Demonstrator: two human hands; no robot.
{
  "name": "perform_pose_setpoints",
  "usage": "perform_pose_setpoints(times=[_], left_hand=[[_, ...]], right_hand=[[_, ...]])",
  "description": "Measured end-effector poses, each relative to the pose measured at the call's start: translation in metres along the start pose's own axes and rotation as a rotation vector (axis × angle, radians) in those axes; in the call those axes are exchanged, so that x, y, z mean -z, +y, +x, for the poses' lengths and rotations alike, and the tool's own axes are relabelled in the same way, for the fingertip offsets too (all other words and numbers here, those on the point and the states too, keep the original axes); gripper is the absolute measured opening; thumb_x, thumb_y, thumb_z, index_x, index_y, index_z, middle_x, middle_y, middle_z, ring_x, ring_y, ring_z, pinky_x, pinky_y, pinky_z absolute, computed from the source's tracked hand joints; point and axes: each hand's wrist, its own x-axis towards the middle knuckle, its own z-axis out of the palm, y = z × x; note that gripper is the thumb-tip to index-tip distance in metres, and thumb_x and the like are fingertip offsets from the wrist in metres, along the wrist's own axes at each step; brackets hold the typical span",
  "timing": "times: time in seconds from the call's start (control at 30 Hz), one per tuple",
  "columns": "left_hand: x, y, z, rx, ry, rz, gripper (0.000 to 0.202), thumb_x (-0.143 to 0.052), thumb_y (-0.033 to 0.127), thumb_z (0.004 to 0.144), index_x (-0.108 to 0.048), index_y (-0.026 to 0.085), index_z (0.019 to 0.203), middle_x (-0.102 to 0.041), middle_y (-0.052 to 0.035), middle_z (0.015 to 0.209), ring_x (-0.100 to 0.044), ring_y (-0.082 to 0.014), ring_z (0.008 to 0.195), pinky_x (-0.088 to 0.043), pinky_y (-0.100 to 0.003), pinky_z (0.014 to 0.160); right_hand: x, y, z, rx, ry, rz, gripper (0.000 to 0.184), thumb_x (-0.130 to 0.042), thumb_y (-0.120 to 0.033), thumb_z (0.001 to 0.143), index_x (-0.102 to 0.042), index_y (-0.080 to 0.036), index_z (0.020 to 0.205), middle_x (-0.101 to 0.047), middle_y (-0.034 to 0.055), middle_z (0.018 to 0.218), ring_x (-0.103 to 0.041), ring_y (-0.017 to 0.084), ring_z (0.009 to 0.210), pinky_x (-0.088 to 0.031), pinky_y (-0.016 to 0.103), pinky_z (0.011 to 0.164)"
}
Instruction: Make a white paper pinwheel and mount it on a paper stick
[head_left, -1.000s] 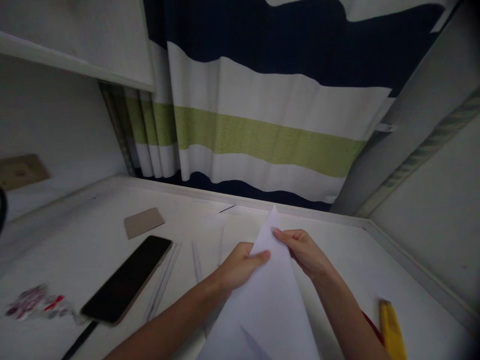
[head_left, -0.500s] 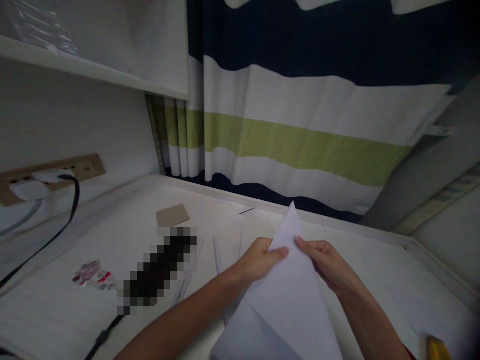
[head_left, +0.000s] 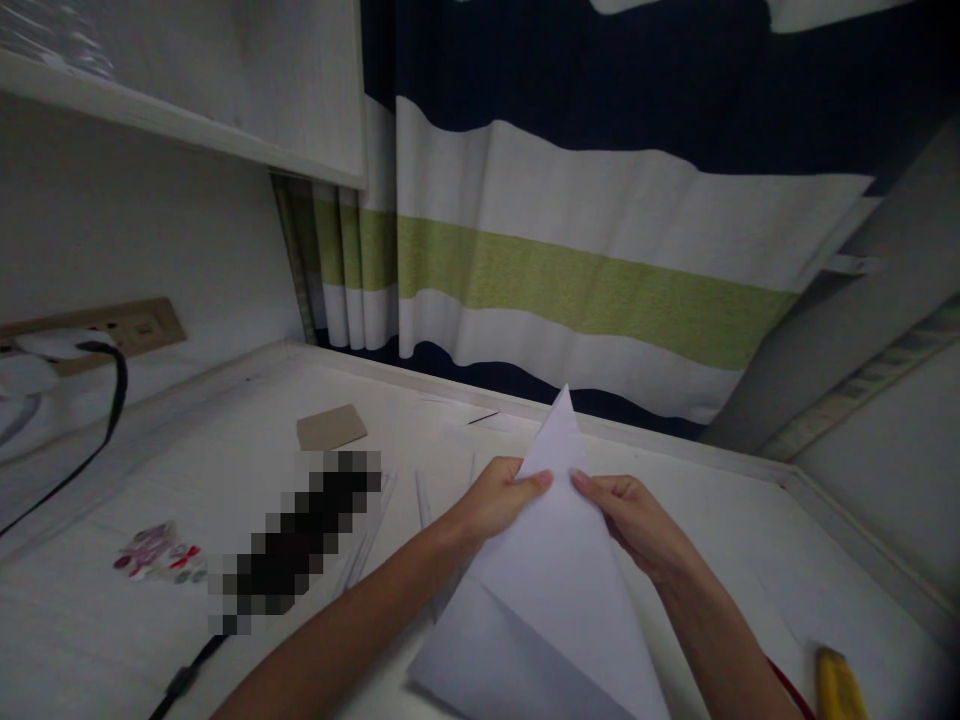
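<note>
A folded sheet of white paper (head_left: 559, 560) is held up over the desk, its pointed tip away from me and its wide end near me. Along its left edge my left hand (head_left: 501, 497) grips it, thumb on top and the other fingers underneath. My right hand (head_left: 626, 510) pinches the opposite edge in the same way, with the thumb pressed on the upper face. The two thumbs lie close to each other below the tip. A diagonal flap crosses the lower part of the paper. The fingers beneath it are mostly hidden.
On the white desk (head_left: 262, 480) lie a brown card (head_left: 331, 428), small stickers (head_left: 160, 552), thin white strips (head_left: 367, 535) and a pixelated dark object (head_left: 300, 545) with a black cord. A yellow tool (head_left: 840, 685) sits at lower right. A striped curtain (head_left: 570, 270) hangs behind.
The view has shifted slightly, so most things sit a little further left. Both hands keep their hold on the paper, and the thumbs remain close together near its tip.
</note>
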Motion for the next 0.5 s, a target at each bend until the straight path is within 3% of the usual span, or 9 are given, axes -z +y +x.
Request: perform_pose_setpoints(times=[0.3,0.5], left_hand=[[0.0005,0.0067,-0.0009,0.001,0.011,0.001,0.021,-0.062,0.028,0.068,-0.062,0.008,0.072,-0.062,-0.0036,0.060,-0.054,-0.0118,0.048,-0.038,-0.021,0.047],[0.0046,0.0101,0.0005,0.014,0.002,0.002,0.023,-0.063,0.031,0.068,-0.061,0.008,0.071,-0.063,-0.0035,0.059,-0.055,-0.0124,0.049,-0.038,-0.021,0.047]], right_hand=[[0.0009,0.0033,0.0013,0.005,-0.008,0.058,0.038,-0.057,-0.048,0.069,-0.063,-0.013,0.056,-0.061,0.0016,0.049,-0.052,0.012,0.043,-0.039,0.024,0.046],[0.0019,0.0040,0.0018,0.002,0.005,0.033,0.038,-0.061,-0.048,0.065,-0.064,-0.011,0.053,-0.059,0.0010,0.046,-0.048,0.010,0.040,-0.034,0.022,0.041]])
